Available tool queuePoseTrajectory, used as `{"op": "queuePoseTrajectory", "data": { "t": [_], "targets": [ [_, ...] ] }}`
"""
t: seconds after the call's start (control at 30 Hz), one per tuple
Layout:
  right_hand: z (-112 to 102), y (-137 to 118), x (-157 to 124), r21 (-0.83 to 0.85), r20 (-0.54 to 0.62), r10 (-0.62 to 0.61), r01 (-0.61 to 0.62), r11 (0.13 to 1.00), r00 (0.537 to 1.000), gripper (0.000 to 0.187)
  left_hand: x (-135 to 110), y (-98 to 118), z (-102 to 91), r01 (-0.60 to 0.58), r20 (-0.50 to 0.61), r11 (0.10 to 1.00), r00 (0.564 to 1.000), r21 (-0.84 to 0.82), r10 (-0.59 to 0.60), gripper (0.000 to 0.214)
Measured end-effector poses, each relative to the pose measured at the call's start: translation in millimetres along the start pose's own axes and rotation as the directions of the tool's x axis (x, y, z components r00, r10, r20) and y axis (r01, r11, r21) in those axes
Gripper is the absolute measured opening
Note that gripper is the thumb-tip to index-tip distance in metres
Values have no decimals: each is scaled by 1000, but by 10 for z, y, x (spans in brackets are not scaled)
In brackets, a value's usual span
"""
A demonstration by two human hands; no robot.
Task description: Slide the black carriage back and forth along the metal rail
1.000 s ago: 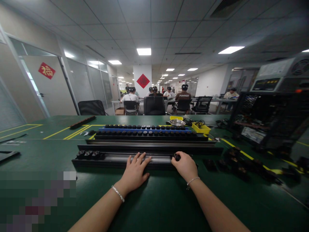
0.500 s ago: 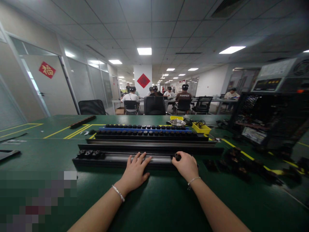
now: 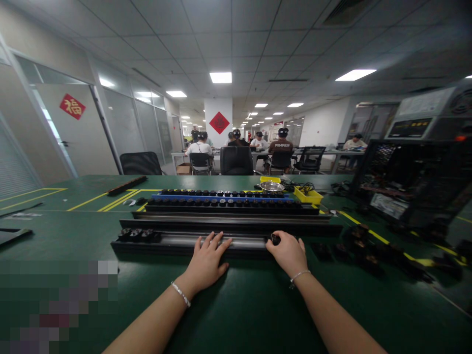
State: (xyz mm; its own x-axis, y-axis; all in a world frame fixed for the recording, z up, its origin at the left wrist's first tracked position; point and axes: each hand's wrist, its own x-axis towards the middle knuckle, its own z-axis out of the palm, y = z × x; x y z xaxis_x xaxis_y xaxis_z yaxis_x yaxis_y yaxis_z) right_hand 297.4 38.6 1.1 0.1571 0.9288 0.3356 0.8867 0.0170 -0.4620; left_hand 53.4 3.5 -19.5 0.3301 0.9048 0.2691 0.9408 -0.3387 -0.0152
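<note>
The right hand (image 3: 289, 252), grip pinched on a small black part (image 3: 275, 239), has edged rightward along the long black-and-silver metal rail (image 3: 249, 242). The left hand (image 3: 207, 258) lies spread open there, the gap wider.

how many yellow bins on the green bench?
2: the near yellow bin sits right of the silver dish, with black cables in it; the far yellow bin is behind the dish, partly covered. Others could be hidden.

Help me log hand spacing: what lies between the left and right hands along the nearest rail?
The head view shows a shiny stretch of rail between left hand and right hand.
</note>
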Motion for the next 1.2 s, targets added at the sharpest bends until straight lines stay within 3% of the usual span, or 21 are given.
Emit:
{"op": "queuePoseTrajectory", "data": {
  "t": [0.47, 0.7, 0.97, 1.2],
  "targets": [
    [23, 226, 59, -16, -125, -64, 63, 998, 990, 23, 7, 21, -35, 9, 2, 1000, 1000, -7, -9, 67],
    [-80, 225, 51, 66, -18, 61, -60, 996, 998, 24, 5, 10, -17, 5, 2, 1000, 1000, -12, -5, 67],
    [-123, 309, 66, 89, -20, 140, -138, 986, 990, 29, 8, 11, -10, 4, 6, 1000, 1000, -6, -4, 67],
    [-85, 373, 58, 110, -19, 106, -104, 989, 994, 28, 9, 15, -17, 9, 13, 1000, 1000, 2, -9, 66]
  ]
}}
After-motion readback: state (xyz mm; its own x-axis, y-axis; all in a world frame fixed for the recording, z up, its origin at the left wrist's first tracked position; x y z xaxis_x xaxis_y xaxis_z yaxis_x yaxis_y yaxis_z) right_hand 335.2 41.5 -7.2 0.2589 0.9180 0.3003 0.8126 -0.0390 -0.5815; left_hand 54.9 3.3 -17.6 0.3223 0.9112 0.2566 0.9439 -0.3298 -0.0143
